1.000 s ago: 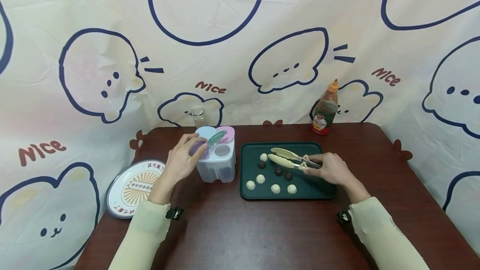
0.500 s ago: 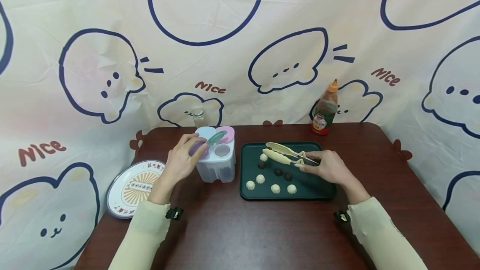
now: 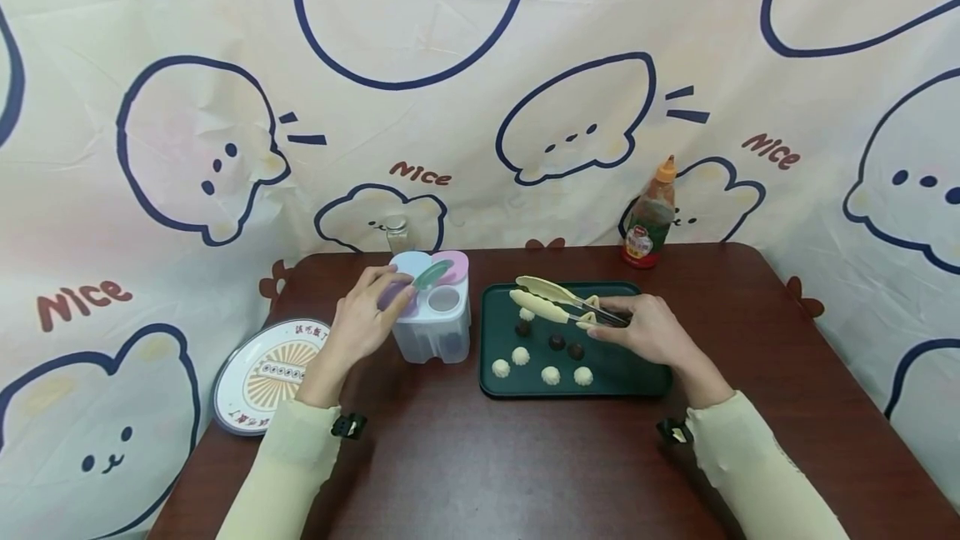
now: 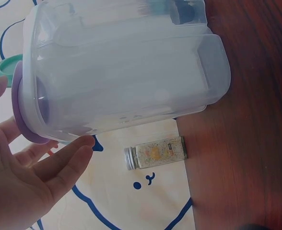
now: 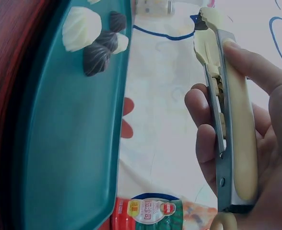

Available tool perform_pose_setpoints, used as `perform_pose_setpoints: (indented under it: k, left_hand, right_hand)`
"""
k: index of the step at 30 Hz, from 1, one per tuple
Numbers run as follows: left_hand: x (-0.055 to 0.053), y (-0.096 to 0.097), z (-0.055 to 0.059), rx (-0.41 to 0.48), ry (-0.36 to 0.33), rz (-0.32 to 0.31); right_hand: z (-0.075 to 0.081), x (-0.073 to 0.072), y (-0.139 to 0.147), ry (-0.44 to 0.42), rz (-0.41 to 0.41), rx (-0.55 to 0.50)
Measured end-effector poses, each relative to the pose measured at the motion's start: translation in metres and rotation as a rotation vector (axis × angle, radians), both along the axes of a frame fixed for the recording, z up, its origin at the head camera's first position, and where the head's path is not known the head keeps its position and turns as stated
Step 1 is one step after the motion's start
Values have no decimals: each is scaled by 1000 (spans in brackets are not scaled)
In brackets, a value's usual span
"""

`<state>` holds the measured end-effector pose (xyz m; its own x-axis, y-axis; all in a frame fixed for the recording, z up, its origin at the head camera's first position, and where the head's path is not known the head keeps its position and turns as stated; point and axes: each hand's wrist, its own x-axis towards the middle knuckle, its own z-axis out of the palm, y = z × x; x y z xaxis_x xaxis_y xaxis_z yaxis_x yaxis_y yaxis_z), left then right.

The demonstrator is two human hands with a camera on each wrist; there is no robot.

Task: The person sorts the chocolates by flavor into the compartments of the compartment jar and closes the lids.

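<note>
A dark green tray (image 3: 630,382) is lying beneath the right hand (image 3: 652,327); a clear box (image 3: 420,342) is standing beneath the left hand (image 3: 366,313). The right hand is gripping cream tongs (image 3: 538,307); the left is pinching a raised green lid (image 3: 432,274) by its edge. The tongs' tips are pinching 1 dark swirl (image 5: 201,22), with 5 white swirls (image 3: 551,376) resting below.

A dark brown wood-grain table (image 3: 510,473) is being shown across the lower half of the head view. At lower left a round white plate (image 3: 262,373) is being borne; around the centre, a translucent container (image 3: 431,340) and a dark green tray (image 3: 622,380). Along the rear edge, a small jar (image 3: 397,232) and a sauce bottle (image 3: 647,227) are being supported.
</note>
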<state>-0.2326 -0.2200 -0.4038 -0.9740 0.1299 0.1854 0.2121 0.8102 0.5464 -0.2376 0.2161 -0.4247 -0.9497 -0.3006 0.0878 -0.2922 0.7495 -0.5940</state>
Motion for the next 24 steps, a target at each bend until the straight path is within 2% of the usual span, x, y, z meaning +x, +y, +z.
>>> perform_pose_setpoints:
  k: [11,24]
  left_hand:
    - [-1,0,0,-1,-3,6]
    - [-1,-1,-1,16,-7,1]
  right_hand:
    - [5,5,-14,-14,14,-54]
    - [13,11,-35,7,38,-105]
